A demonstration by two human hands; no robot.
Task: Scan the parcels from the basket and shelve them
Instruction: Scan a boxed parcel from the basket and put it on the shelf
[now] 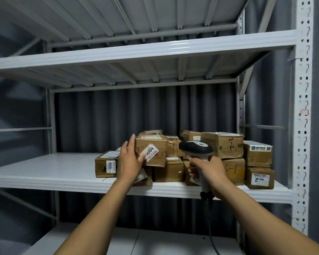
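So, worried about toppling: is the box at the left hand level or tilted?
Tilted: the box leans, its bottom edge sloping; left hand touches it.

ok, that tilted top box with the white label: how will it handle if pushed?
Probably stiff: the box is taped cardboard with square edges. Apt to tip or slide, as it sits tilted on uneven parcels. Likely light, given its small size.

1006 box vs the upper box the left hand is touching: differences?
The 1006 box lies flat on the shelf at the pile's left end; the upper box, touched by the left hand, sits stacked on other parcels, tilted. The 1006 box's label reads sideways; the upper box's label is diagonal. Both are brown cartons with white number labels.
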